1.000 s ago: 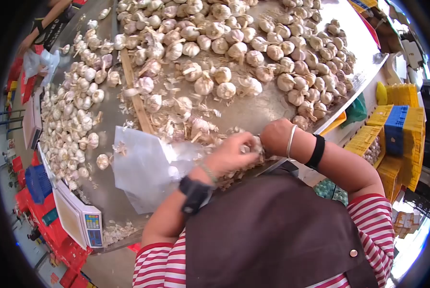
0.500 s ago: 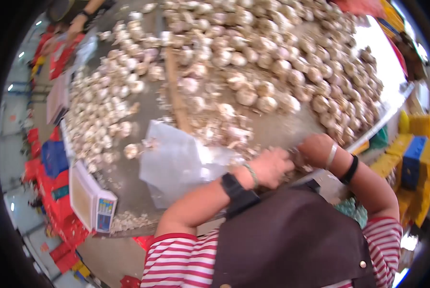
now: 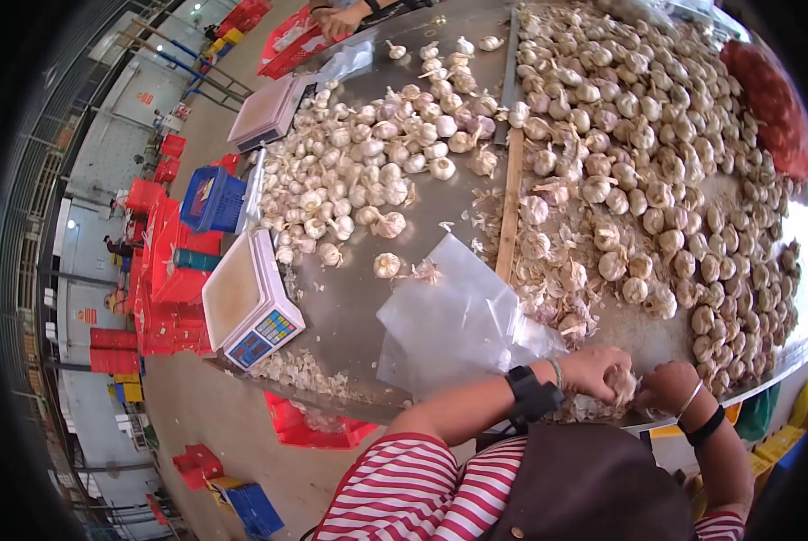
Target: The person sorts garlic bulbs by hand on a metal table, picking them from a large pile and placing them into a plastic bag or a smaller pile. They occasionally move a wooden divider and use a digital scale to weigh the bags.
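At the table's front edge, my left hand (image 3: 595, 371) has its fingers wrapped round a garlic bulb (image 3: 619, 385) with loose papery skin. Close on its right is my right hand (image 3: 669, 388), its fingers curled in beside the bulb; what they grip, if anything, is hidden. Clear plastic bags (image 3: 454, 316) lie flat on the metal table (image 3: 336, 311), left of my left hand. Unsorted garlic (image 3: 638, 180) covers the right part, beyond a wooden divider (image 3: 509, 207). Whiter bulbs (image 3: 368, 162) are heaped on the left part.
Two scales, one near (image 3: 251, 302) and one far (image 3: 269, 113), stand along the left edge. A red net sack (image 3: 772, 108) lies at the far right. Another person's hands (image 3: 341, 20) are over a red basket (image 3: 300, 50) at the top. Red crates (image 3: 165, 261) stand on the left.
The camera view has turned, so the table and scales appear shifted right. My hands remain close together at the table edge, and a bulb now shows in my left hand.
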`<state>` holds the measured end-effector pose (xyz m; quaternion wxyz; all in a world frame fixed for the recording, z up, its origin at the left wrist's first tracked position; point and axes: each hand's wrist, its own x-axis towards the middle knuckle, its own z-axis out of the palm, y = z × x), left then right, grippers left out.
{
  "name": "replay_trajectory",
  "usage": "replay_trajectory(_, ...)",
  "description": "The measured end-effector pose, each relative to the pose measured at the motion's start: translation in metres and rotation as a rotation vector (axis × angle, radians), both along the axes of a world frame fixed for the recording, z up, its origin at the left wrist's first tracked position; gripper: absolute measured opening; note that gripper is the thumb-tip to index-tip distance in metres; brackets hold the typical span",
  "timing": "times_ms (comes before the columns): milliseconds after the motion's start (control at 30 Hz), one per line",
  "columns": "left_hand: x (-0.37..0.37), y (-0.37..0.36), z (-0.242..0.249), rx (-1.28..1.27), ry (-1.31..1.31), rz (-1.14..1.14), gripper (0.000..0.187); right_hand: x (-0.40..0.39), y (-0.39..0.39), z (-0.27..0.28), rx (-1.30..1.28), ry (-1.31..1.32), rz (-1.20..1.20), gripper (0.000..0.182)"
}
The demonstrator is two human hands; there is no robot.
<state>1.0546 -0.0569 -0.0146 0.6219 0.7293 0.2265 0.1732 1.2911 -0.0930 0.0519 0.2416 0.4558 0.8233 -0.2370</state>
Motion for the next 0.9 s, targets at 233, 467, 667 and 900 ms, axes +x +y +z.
replay_trajectory(233, -0.022, -0.01, 0.011, -1.372, -0.677, -0.079, 0.05, 0.008, -0.009, -0.004, 0.093, 0.059, 0.029, 0.019)
replay_trajectory(467, -0.013, -0.032, 0.018, -1.549, -0.732, 0.03, 0.067, -0.002, 0.021, 0.033, 0.199, 0.623, -0.703, 0.027)
replay_trajectory(667, -0.023, -0.022, 0.019, -0.729, -0.512, 0.205, 0.066, -0.082, 0.016, 0.068, -0.276, 1.074, -1.123, 0.038)
replay_trajectory(900, -0.049, -0.004, 0.011, -1.146, -0.911, 0.68, 0.067, -0.089, 0.013, 0.04, 0.424, 1.034, -0.439, 0.068)
